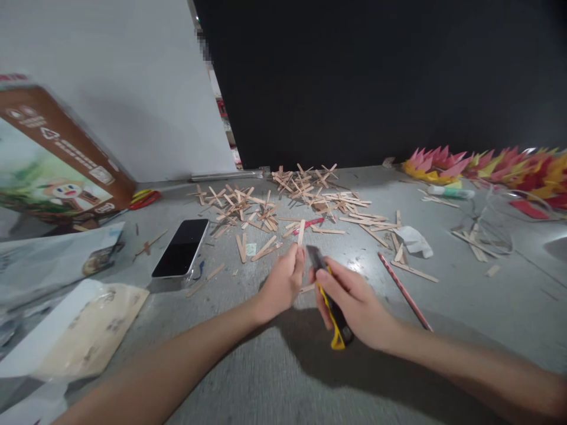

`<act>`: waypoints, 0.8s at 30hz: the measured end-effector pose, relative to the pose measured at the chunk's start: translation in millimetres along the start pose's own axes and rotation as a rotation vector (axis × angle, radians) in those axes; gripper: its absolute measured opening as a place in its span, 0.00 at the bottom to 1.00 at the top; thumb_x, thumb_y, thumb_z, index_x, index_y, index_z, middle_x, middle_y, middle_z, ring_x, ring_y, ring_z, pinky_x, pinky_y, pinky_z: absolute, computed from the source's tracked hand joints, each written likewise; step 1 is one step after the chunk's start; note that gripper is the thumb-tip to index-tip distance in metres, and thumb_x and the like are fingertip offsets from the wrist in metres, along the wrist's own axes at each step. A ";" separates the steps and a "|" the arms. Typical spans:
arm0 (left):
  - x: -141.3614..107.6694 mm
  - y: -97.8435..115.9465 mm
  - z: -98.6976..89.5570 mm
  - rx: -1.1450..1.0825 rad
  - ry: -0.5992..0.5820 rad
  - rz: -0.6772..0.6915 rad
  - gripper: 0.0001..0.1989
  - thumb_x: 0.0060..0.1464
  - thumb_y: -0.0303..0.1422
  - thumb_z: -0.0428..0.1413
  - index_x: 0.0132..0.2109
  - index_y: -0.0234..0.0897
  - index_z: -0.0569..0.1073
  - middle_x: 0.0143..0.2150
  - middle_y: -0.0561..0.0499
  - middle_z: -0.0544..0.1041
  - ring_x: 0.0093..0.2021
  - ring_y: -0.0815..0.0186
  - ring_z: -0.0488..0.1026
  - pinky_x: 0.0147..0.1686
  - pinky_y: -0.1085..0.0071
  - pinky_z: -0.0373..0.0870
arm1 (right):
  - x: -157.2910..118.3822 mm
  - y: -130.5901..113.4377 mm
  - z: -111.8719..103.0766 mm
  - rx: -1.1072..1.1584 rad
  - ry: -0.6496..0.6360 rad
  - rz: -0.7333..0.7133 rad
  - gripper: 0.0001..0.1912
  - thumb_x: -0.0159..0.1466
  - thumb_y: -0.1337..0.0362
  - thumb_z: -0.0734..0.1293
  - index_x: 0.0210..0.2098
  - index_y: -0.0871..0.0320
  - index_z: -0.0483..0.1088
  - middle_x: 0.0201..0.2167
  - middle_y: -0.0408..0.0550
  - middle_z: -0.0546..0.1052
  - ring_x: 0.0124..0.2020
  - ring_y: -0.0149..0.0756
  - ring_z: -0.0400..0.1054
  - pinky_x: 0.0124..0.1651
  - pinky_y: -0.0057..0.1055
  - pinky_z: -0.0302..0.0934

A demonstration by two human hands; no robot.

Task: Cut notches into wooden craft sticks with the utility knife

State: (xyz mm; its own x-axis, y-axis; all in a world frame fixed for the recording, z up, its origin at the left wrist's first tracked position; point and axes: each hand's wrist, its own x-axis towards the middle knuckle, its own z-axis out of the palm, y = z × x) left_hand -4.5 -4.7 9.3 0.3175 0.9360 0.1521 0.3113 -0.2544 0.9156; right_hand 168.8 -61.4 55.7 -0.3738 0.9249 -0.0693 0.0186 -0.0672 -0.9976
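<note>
My left hand (281,282) is closed around a flat wooden craft stick (301,234), whose upper end points up and away from me. In my right hand (354,298) is a yellow and black utility knife (330,304), its tip close to the stick. Whether the blade touches the wood I cannot tell. Both hands hover over the grey table (248,378), side by side. Behind them lies a loose pile of craft sticks (241,206), many of them crossed. A red slim object (309,226) rests among the sticks.
A phone (181,248) lies to the left, near plastic packets (97,330) and a brown printed box (57,153). To the right are a patterned pencil (405,292), crumpled tissue (414,242), a glue stick (450,192) and folded paper petals (491,168). A black panel (381,82) stands behind.
</note>
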 end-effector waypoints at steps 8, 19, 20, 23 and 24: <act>0.7 13.8 -3.0 0.030 -0.226 0.010 0.20 0.72 0.44 0.43 0.32 0.39 0.61 0.26 0.57 0.62 0.28 0.69 0.60 0.31 0.70 0.56 | 37.9 13.3 -24.4 0.048 0.423 -0.091 0.21 0.66 0.44 0.71 0.46 0.55 0.71 0.15 0.31 0.63 0.14 0.28 0.57 0.18 0.25 0.55; -0.5 20.5 -2.6 -0.139 -0.240 -0.126 0.24 0.70 0.51 0.45 0.30 0.40 0.58 0.25 0.58 0.55 0.26 0.71 0.52 0.27 0.73 0.53 | 43.0 31.1 -27.6 0.029 0.421 -0.052 0.23 0.63 0.41 0.73 0.32 0.55 0.70 0.13 0.35 0.61 0.15 0.31 0.56 0.19 0.29 0.54; -1.3 20.9 -2.4 -0.176 -0.247 -0.150 0.24 0.70 0.51 0.45 0.30 0.40 0.58 0.24 0.59 0.55 0.25 0.71 0.52 0.26 0.73 0.53 | 43.0 31.1 -27.4 0.024 0.426 -0.049 0.23 0.63 0.41 0.72 0.31 0.54 0.69 0.14 0.35 0.61 0.15 0.31 0.56 0.19 0.29 0.54; -2.6 21.3 -2.5 -0.236 -0.263 -0.177 0.22 0.70 0.49 0.45 0.30 0.40 0.58 0.23 0.59 0.55 0.24 0.72 0.52 0.25 0.74 0.55 | 42.6 29.2 -26.5 0.033 0.440 -0.039 0.24 0.62 0.40 0.73 0.31 0.54 0.68 0.14 0.35 0.61 0.15 0.31 0.56 0.19 0.30 0.54; -2.5 20.9 -2.8 -0.242 -0.266 -0.179 0.22 0.70 0.47 0.45 0.30 0.40 0.58 0.23 0.60 0.56 0.24 0.72 0.52 0.25 0.75 0.55 | 42.4 28.5 -26.2 0.044 0.442 -0.038 0.24 0.62 0.40 0.73 0.31 0.54 0.68 0.13 0.35 0.60 0.15 0.31 0.56 0.19 0.30 0.54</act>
State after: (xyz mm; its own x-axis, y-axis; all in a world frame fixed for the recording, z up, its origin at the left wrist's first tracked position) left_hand -1.2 -11.7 29.1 0.5084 0.8564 -0.0900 0.1726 0.0011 0.9850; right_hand 177.8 -14.3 24.2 0.0594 0.9975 -0.0386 -0.0305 -0.0368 -0.9989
